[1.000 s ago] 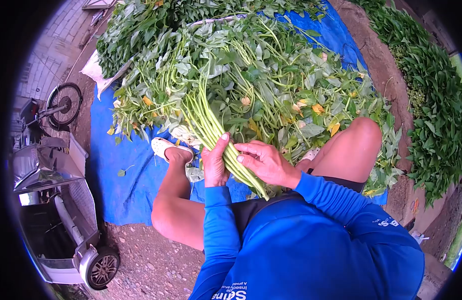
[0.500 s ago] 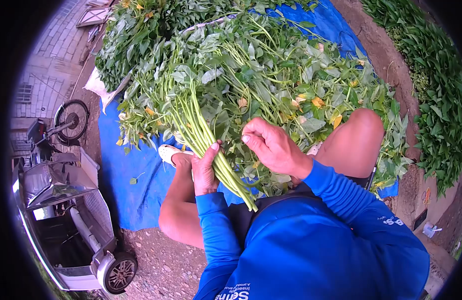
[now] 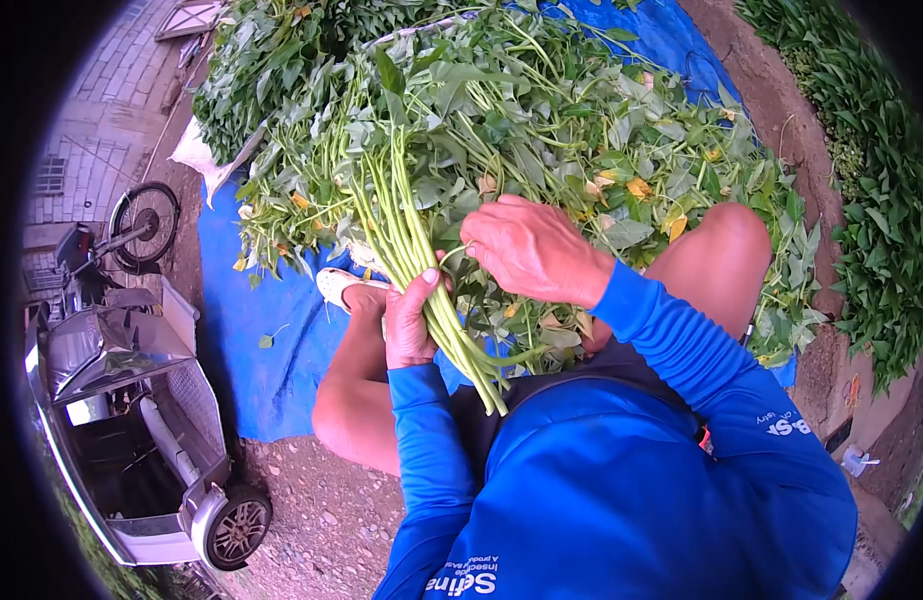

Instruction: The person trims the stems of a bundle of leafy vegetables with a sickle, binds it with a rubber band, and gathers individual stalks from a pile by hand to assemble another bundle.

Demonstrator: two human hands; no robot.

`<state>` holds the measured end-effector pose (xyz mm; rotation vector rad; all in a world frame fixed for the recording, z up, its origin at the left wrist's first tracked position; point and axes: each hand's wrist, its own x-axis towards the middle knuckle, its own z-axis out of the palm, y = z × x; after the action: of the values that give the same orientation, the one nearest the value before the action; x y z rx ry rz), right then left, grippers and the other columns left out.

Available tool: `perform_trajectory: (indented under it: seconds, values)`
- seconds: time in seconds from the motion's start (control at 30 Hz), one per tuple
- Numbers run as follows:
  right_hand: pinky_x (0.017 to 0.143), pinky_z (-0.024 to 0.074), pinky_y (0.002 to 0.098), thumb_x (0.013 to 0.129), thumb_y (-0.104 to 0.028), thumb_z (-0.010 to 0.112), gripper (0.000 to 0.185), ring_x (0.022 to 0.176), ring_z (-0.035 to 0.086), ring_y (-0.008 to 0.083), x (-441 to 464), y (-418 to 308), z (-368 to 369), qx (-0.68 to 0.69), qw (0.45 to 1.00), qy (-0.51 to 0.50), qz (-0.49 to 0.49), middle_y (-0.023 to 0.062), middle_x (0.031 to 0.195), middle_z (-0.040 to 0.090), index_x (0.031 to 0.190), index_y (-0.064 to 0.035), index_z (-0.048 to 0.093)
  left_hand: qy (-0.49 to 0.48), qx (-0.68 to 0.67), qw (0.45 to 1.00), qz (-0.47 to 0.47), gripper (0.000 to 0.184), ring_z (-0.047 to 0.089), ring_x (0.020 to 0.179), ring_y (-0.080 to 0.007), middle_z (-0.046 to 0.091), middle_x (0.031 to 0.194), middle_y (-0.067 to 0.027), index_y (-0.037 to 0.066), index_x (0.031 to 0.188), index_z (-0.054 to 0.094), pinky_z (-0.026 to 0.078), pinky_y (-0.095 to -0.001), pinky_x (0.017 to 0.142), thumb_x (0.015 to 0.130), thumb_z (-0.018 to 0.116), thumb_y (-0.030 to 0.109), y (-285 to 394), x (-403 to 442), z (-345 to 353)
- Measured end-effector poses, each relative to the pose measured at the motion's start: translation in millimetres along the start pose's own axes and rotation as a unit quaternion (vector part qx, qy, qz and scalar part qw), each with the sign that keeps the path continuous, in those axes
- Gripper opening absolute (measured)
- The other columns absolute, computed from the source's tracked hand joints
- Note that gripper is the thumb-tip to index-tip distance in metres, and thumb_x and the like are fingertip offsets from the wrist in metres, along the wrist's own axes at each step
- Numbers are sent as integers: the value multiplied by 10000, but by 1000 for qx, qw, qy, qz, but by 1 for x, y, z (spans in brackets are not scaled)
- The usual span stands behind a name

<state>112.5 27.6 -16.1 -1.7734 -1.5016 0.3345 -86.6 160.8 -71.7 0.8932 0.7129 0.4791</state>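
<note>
Leafy pile (image 3: 581, 150) on tarp (image 3: 251, 370)

Tarp (image 3: 251, 370) is showing plain blue. Stem bundle (image 3: 413, 240) is presenting light green. Shirt (image 3: 601, 490) is displaying white lettering (image 3: 463, 583) on blue.

1 tarp (image 3: 241, 380): plastic-look, semi-gloss. 1 sidecar (image 3: 171, 340): glossy metal. Shirt (image 3: 621, 480): smooth cloth. Gravel (image 3: 321, 510): rough, matt sfc. Stems (image 3: 406, 235): smooth.
</note>
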Motion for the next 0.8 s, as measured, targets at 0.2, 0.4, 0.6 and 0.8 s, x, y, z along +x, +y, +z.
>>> perform_trajectory:
  seconds: [0.2, 0.4, 0.6, 0.8]
  values:
    - [837, 549, 546, 972, -200, 671, 221, 909, 705, 447, -18, -8, 8, 76, 992, -83, 60, 222, 941, 728, 1029, 4, 733, 67, -5, 997, 27, 281, 693, 804, -149, 732, 931, -62, 4, 1182, 706, 585, -285, 729, 944, 788, 129, 4, 9, 3]
    - [716, 520, 422, 1020, -167, 646, 179, 715, 632, 262, -39, -7, -23, 191, 963, -93, 167, 128, 790, 638, 1112, -17, 675, 118, -20, 992, 48, 245, 648, 695, -133, 727, 924, -48, 52, 1126, 692, 550, -272, 610, 971, 770, 224, 21, 17, -4]
    - [769, 554, 454, 955, -201, 710, 287, 816, 691, 327, -65, 8, -7, 195, 963, -139, 123, 123, 873, 685, 1202, -56, 728, 107, -42, 992, 50, 206, 643, 700, -122, 718, 891, -11, 83, 1097, 691, 537, -260, 607, 985, 757, 242, 32, 20, -12]
    - [788, 571, 461, 926, -177, 764, 157, 982, 687, 330, -72, -7, 9, 63, 997, -9, -35, 90, 969, 692, 1042, -72, 779, 119, -89, 987, 66, 211, 616, 664, -106, 705, 886, 7, 100, 1123, 696, 506, -253, 563, 1022, 747, 277, 35, 19, -4]
